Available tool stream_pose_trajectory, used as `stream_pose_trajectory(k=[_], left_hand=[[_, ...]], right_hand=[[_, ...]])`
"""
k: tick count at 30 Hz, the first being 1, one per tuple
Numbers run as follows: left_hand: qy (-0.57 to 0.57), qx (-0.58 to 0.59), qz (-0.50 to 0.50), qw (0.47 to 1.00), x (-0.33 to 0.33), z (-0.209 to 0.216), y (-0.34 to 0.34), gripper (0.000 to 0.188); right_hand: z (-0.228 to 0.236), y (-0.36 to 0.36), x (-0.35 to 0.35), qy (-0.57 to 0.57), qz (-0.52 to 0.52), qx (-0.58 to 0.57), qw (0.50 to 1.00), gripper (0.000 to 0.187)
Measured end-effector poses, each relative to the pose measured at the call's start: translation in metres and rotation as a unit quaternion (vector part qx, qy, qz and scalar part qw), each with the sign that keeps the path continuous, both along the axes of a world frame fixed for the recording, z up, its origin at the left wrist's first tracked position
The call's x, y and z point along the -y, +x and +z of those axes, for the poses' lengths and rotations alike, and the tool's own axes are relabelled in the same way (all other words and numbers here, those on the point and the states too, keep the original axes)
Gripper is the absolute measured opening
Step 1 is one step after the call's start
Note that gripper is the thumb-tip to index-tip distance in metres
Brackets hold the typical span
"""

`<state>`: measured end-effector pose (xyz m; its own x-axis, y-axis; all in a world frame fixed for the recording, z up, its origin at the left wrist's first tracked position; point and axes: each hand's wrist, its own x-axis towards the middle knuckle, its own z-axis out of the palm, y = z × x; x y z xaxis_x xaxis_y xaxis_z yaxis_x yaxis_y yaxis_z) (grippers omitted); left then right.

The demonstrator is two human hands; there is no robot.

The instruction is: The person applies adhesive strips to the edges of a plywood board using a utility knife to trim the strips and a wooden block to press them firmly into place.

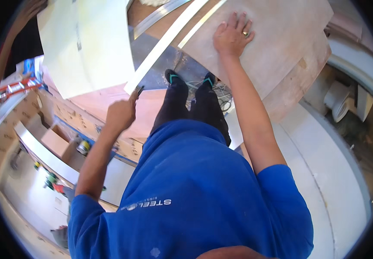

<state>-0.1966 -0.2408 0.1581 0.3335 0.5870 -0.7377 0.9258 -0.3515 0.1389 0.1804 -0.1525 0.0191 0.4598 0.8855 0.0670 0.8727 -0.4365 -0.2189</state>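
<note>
at the far left edge, another person's hand (28, 9) and arm reach in, cropped by the rim, beside a pale board (87, 52) that fills much of the upper left. below the arm stands a red ladder (18, 87). lower down, wooden frames (76, 118) crowd the left side, with a box (58, 139), a yellow tool (83, 148) and, further down, a blurred green tool (50, 179) among them.

next comes the left hand (122, 114), its fingers curled around a small dark tool (140, 90); the tool is just beside the near end of the white strip (165, 45), and whether the two touch i cannot tell. the strip slants up and rightward, out past the top edge, between the pale board and the tan board (281, 39). a pink sheet (149, 108) lies under the tool, and a metal strip (158, 18) is near the white one at the top.

in the middle, the blue shirt (195, 181) blocks the lower view; by the sandals (209, 78) lie loose cables (225, 98).

right of these, the right hand (233, 39) presses flat on the tan board, fingers spread, one wearing a ring (245, 33). a narrow strip (201, 23) runs along that board's left edge. at the far right are a white fitting (338, 101) and a curved white panel (324, 168).
</note>
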Motion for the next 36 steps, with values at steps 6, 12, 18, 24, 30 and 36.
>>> stream_pose_trajectory(k=[6,12,18,24,30,36], left_hand=[[0.049,0.304,0.202,0.93,0.01,-0.009,0.028,0.031],[-0.159,0.484,0.509,0.694,0.047,-0.079,0.042,0.026],[-0.224,0.552,0.625,0.504,0.054,-0.116,0.063,0.022],[-0.249,0.54,0.647,0.477,0.059,-0.132,0.091,0.022],[-0.245,0.624,0.617,0.413,0.03,-0.164,0.166,0.022],[-0.3,0.603,0.634,0.379,0.026,-0.178,0.186,0.018]], right_hand=[[-0.009,0.001,0.0,0.021,0.019,0.032,0.999,0.059],[0.0,0.005,-0.017,0.046,0.306,-0.016,0.951,0.053],[-0.009,-0.011,0.002,0.053,0.352,-0.042,0.933,0.041],[0.003,-0.009,0.061,-0.017,0.372,-0.038,0.927,0.044],[0.017,0.007,0.073,0.052,0.289,-0.177,0.939,0.052],[0.009,0.039,0.115,0.019,0.243,-0.109,0.964,0.057]])
